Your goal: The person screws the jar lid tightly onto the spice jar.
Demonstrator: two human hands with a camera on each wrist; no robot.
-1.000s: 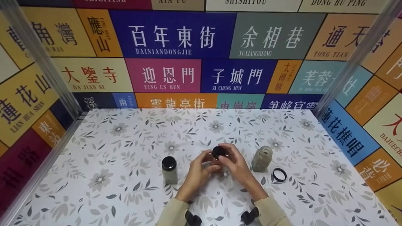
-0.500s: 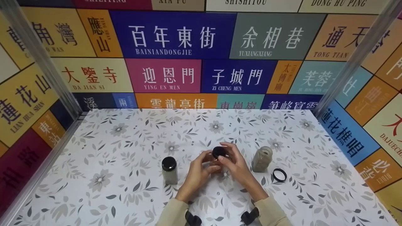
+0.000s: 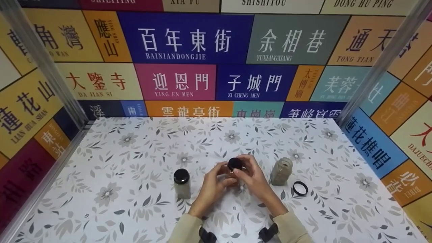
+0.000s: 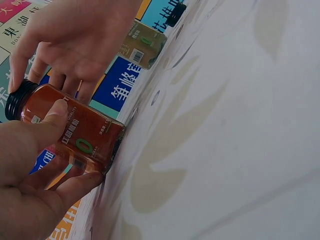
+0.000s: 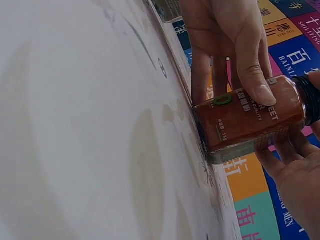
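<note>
A glass spice jar (image 4: pixel 102 131) of red-brown powder stands upright between the hands, its base on or just at the tablecloth. My left hand (image 3: pixel 213 184) holds the jar's body, with the thumb laid across the label in the left wrist view. At the top, my right hand (image 3: pixel 256 179) grips the black cap (image 3: pixel 235 164) with thumb and fingers. The cap sits on the jar's neck. To the left stands a second spice jar (image 3: pixel 183 191) with a shiny black cap. An uncapped spice jar (image 3: pixel 281 173) of greyish powder is right of my right hand.
A black ring-shaped lid (image 3: pixel 295 189) lies by the uncapped jar. Beneath everything is a white tablecloth (image 3: pixel 145 148) with a grey flower pattern. Panels with large printed characters (image 3: pixel 189 40) rise at the back and sides.
My right hand's fingers shift slightly around the cap. The left hand and the jars stay in place.
</note>
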